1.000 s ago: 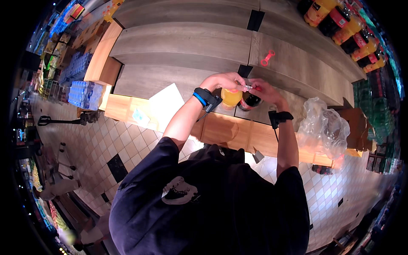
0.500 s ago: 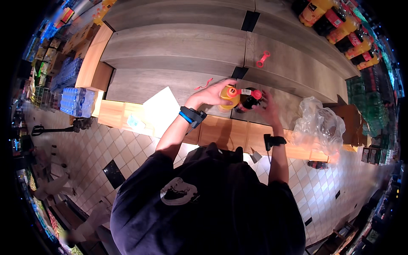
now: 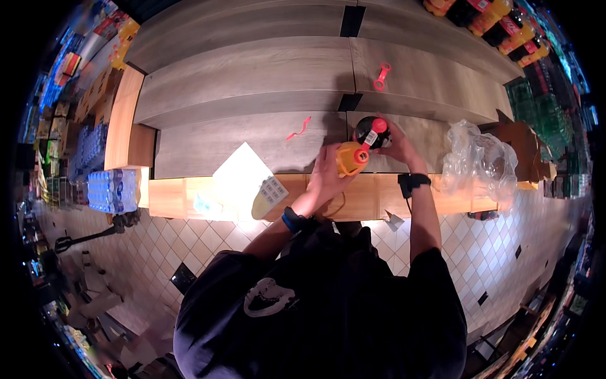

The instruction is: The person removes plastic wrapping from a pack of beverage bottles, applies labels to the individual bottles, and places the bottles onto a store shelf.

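Observation:
My left hand point(image 3: 324, 175) is wrapped round a bottle of orange drink point(image 3: 348, 162), near the front edge of the shelf. My right hand point(image 3: 400, 149) curves round the far right side of a dark soda bottle point(image 3: 364, 131), its fingers partly hidden behind it. A red plastic strip point(image 3: 368, 141) with a white label links the two bottle necks, running from the dark bottle's cap down to the orange one's. Both bottles stand close together, with the orange one nearer to me.
A loose red handle strip point(image 3: 382, 76) lies on the shelf step beyond, and a curled red strip point(image 3: 299, 128) lies left. White sheets point(image 3: 243, 180) rest on the wooden edge point(image 3: 167, 196). Crumpled clear plastic point(image 3: 476, 161) and a carton point(image 3: 514, 142) sit right; wrapped water bottles point(image 3: 112, 191) stand left.
The orange bottle has come toward me, while the dark one is now farther back, so the linking strip runs slantwise. My left hand has moved nearer too. A printed label sheet now shows beside the white sheet.

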Motion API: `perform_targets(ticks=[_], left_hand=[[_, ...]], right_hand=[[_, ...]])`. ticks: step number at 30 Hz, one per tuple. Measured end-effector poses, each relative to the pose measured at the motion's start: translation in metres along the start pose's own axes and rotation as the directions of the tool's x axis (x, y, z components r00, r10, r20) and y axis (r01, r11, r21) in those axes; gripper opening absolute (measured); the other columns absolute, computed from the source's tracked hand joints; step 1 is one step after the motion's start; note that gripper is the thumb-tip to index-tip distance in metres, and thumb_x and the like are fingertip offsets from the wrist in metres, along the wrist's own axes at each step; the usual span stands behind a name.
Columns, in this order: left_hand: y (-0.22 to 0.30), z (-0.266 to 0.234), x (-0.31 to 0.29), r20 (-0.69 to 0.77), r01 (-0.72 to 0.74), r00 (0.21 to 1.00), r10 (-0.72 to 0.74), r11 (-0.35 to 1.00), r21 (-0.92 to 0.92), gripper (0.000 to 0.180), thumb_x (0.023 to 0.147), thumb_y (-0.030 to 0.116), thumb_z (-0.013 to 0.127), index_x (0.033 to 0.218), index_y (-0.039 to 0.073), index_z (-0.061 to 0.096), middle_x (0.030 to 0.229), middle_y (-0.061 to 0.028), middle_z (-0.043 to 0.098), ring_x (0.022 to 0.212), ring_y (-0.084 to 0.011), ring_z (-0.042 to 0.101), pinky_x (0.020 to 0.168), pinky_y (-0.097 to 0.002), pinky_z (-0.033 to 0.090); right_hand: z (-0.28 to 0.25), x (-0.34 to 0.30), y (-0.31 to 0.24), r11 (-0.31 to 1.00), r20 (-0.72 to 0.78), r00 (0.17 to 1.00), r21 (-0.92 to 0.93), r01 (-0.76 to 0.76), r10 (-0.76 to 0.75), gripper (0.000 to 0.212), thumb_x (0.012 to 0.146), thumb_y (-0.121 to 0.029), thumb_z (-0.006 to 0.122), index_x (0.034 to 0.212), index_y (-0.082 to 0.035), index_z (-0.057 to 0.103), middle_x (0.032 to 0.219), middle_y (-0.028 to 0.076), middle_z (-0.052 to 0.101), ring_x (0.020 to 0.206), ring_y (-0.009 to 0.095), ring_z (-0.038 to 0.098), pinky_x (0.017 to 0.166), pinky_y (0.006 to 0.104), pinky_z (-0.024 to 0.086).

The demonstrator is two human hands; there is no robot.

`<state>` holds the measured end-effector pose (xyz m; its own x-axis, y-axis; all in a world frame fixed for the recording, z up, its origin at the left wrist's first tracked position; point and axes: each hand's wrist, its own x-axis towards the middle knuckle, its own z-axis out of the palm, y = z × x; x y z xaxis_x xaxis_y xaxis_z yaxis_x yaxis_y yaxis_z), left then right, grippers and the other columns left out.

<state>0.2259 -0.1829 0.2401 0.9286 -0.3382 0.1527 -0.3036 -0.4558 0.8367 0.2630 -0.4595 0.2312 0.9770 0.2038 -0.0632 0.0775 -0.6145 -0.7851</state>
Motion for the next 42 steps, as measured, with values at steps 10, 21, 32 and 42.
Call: perform_targets(ticks=[10,21,32,42], left_hand=[[-0.091,0.066,0.039,0.221,-0.383,0.905,0.363,0.922,0.055,0.093,0.069,0.028,0.091,0.144,0.003,0.041,0.130,-0.0208,0.058,0.123,-0.0383,0.058,0.107,-0.0463,0.046],[-0.126,0.102,0.020,0.032,-0.081,0.995,0.091,0.970,-0.228,0.101,0.068,0.018,0.096,0.147,0.002,0.034,0.133,-0.0134,0.058,0.122,-0.0241,0.059,0.105,-0.0378,0.048],[0.049,0.044,0.064,0.202,0.078,0.979,0.015,0.891,-0.447,0.084,0.068,0.016,0.096,0.138,0.004,0.051,0.127,-0.0075,0.066,0.118,-0.0179,0.063,0.104,-0.0366,0.050],[0.158,0.010,0.296,-0.101,-0.263,0.964,0.245,0.840,-0.474,0.097,0.063,0.023,0.098,0.142,0.005,0.045,0.135,-0.0091,0.060,0.125,-0.0194,0.058,0.108,-0.0381,0.046]], right_hand=[[0.068,-0.015,0.030,0.696,-0.437,0.876,0.694,0.184,0.205,0.102,0.067,-0.015,0.096,0.151,-0.009,0.037,0.140,0.010,0.054,0.130,0.021,0.054,0.105,0.0404,0.051],[0.084,-0.006,0.094,0.853,-0.358,0.934,0.483,0.198,-0.014,0.086,0.066,-0.019,0.096,0.135,-0.005,0.048,0.131,0.010,0.061,0.120,0.025,0.062,0.104,0.0440,0.050],[-0.010,-0.032,0.044,0.949,-0.495,0.864,0.307,0.077,0.090,0.107,0.053,-0.028,0.099,0.140,0.001,0.044,0.129,0.018,0.052,0.122,0.035,0.054,0.105,0.0452,0.046],[-0.195,0.085,-0.042,0.983,-0.848,0.529,0.062,0.171,-0.038,0.105,0.056,-0.027,0.098,0.143,-0.001,0.045,0.131,0.020,0.049,0.124,0.038,0.051,0.107,0.0472,0.042]])
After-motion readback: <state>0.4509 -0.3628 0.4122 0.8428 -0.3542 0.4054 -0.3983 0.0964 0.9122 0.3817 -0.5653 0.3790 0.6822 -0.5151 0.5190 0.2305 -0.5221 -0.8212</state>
